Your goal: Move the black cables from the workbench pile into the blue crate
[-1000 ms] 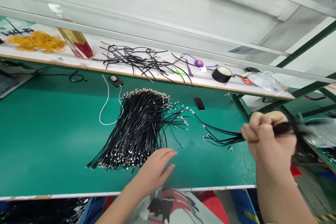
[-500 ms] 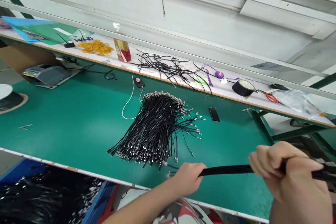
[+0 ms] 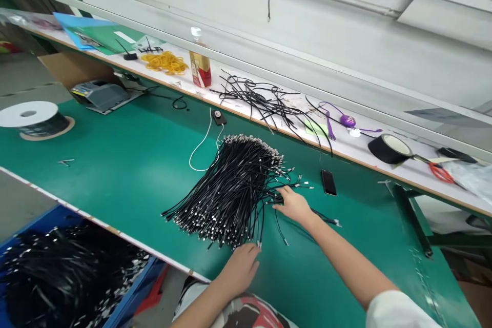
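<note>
1. The pile of black cables (image 3: 238, 189) lies mid-bench, its metal-tipped ends fanned toward the near and far sides; several strands stray right.
2. The right hand (image 3: 294, 205) reaches over those strands at the pile's right side, fingers bent downward; whether its grip is clamped on any cable cannot be told.
3. The left hand (image 3: 240, 266) is just beside the near cable ends, its grip loose, thumb apart from the fingers.
4. On the green bench (image 3: 126, 164), a phone (image 3: 328, 182) lies right of the pile, and a small black device (image 3: 219, 117) with a white cord (image 3: 191, 160) beyond it.
5. A spool (image 3: 42, 120) stands far left.
6. The far shelf (image 3: 353, 156) carries a bottle (image 3: 200, 66), yellow bands (image 3: 165, 63) and black tape (image 3: 389, 149).
7. Near left, a blue bin (image 3: 132, 292) holds more cables.
</note>
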Demonstrator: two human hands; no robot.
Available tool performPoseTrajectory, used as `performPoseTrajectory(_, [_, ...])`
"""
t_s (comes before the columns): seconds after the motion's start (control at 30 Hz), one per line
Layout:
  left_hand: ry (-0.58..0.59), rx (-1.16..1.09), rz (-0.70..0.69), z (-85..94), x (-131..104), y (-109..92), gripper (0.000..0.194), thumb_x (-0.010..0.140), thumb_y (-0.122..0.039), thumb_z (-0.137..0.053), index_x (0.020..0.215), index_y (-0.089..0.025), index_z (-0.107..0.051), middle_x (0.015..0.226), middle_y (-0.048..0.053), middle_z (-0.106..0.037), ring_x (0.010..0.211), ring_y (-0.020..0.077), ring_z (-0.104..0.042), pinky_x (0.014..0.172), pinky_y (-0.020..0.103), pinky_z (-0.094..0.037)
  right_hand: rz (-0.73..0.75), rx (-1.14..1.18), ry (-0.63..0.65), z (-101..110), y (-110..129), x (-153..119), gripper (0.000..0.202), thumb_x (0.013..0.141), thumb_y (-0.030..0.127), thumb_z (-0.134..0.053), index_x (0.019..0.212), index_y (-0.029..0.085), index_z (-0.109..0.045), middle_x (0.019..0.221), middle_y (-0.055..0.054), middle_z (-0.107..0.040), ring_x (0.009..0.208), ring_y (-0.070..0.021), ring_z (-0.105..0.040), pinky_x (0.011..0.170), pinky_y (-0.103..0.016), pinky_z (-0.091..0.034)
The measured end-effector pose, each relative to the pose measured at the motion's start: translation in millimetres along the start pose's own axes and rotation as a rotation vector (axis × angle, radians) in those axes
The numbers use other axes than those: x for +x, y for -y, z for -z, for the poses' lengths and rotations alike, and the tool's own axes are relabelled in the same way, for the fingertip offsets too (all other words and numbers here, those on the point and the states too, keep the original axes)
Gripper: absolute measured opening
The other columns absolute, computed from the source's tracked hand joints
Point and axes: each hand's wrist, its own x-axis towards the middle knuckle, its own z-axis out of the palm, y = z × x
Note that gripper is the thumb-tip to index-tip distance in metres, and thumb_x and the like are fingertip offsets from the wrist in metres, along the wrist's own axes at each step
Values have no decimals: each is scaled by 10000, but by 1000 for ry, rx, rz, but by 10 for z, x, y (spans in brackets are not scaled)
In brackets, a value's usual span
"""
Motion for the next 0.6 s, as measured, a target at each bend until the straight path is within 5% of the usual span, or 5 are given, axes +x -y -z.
performPoseTrajectory(0.13, [-75,-67,99,-37,-230,165,397,966,-184,-448,1330,-233,-599,1367,109,-635,1240,292,-599,1085,479,-488,-39,-69,139,-640,-179,680,873,855,433,-730,1589,204,-317,1649,-206,-316,1121,-318,-698,832,-374,-552])
performPoseTrajectory(0.23, [-200,-153,220,-106,-499,331,361,980,-232,-442,1290,-252,-626,1352,103,-652,1222,276,-623,1081,442,-503,-1,-113,180,-818,-274,901,684,911,401,-667,1511,178,-424,1589,-209,-402,1157,-308,-682,861,-374,-541])
performPoseTrajectory(0.43, [-354,-262,443,-270,-975,654,364,1005,-352,-402,1238,-251,-663,1334,102,-671,1208,278,-652,1065,441,-525,149,-194,237,-832,-316,1062,204,938,214,-618,1113,128,-678,1216,-165,-691,1134,-286,-675,948,-402,-515])
performPoseTrajectory(0.6, [-323,-235,302,-150,-778,565,342,977,-322,-431,1167,-262,-709,1207,102,-728,1135,307,-676,1015,470,-528,280,-202,191,-509,-420,779,140,856,74,-644,965,117,-720,1049,-177,-750,1124,-288,-656,948,-356,-496])
